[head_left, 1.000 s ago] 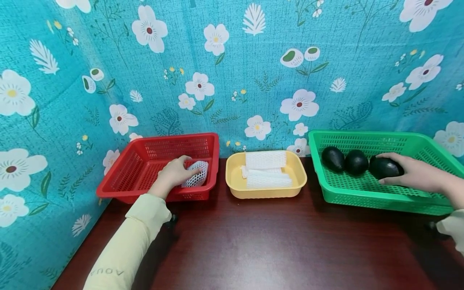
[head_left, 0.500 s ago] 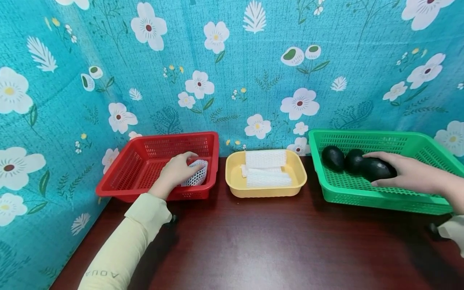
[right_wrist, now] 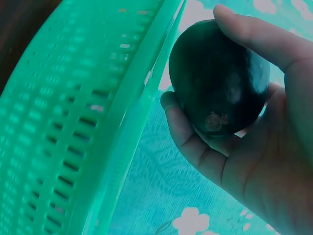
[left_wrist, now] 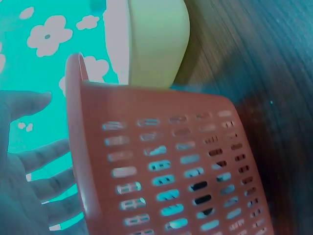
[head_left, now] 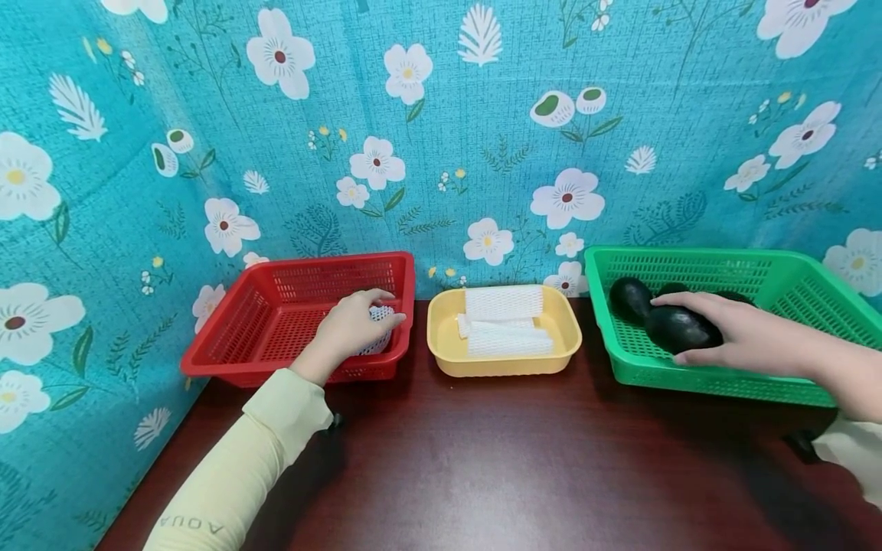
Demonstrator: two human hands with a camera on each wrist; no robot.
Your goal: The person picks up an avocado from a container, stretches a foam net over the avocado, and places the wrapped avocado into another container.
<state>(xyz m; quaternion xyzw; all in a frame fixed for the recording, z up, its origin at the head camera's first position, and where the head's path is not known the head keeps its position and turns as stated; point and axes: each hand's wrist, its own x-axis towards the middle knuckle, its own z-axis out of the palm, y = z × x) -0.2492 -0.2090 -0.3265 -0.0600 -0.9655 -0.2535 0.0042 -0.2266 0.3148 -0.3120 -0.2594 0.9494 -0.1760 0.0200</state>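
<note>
My right hand (head_left: 730, 329) grips a dark avocado (head_left: 682, 329) over the near side of the green basket (head_left: 723, 383). In the right wrist view, thumb and fingers wrap round this avocado (right_wrist: 217, 78). Further avocados, one at the left (head_left: 630, 298) and others partly hidden behind my hand, lie in that basket. My left hand (head_left: 351, 329) is over the right part of the red basket (head_left: 296, 260), above a dark item in a white foam net sleeve (head_left: 377, 344), partly covered by the hand. The left wrist view shows spread fingers holding nothing.
Between the baskets stands a yellow tray (head_left: 496, 367) with several white foam net sleeves (head_left: 506, 302). All sit on a dark wooden table (head_left: 468, 459). Behind them hangs a blue flowered cloth (head_left: 448, 115).
My right hand has moved left with the avocado and lifted it, exposing another avocado behind. My left hand has shifted slightly right and come off the net-wrapped item.
</note>
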